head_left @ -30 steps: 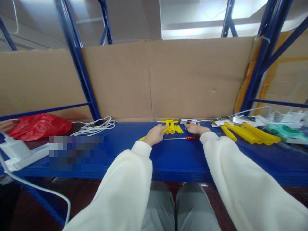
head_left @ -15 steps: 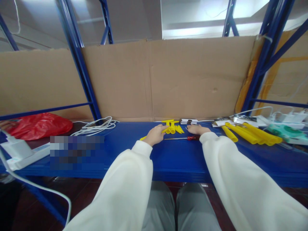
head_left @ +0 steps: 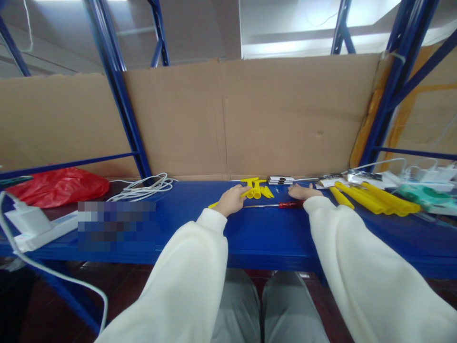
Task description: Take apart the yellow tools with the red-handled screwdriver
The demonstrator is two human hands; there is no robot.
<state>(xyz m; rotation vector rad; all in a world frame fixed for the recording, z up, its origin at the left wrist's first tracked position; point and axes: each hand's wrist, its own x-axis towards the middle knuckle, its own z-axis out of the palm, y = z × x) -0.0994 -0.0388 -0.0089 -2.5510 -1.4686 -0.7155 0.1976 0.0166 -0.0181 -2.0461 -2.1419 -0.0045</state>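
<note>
My left hand (head_left: 230, 202) is closed around a yellow plastic part (head_left: 213, 205), which shows on both sides of the fingers. Yellow T-shaped pieces (head_left: 254, 189) and small pointed yellow pieces (head_left: 267, 192) lie just right of that hand. A screwdriver (head_left: 285, 205) with a red handle rests on the blue table, its shaft pointing at my left hand. Low over the tabletop, behind the screwdriver handle, is my right hand (head_left: 303, 192), fingers stretched to the left with nothing visible in them. Tiny metal bits (head_left: 277, 190) lie left of its fingertips.
Long yellow tubes (head_left: 378, 199) lie at the right, near a green item (head_left: 421, 194) and white chargers. A small stack of white and black pieces (head_left: 281, 180) stands by the cardboard wall (head_left: 285, 119). At left are coiled white cable (head_left: 143, 187), a red bag (head_left: 64, 187) and a power strip (head_left: 53, 232).
My right hand has moved a little to the right, away from the tiny metal bits and along the screwdriver handle. My left hand stays in place. The other person's hand at the red bag is gone.
</note>
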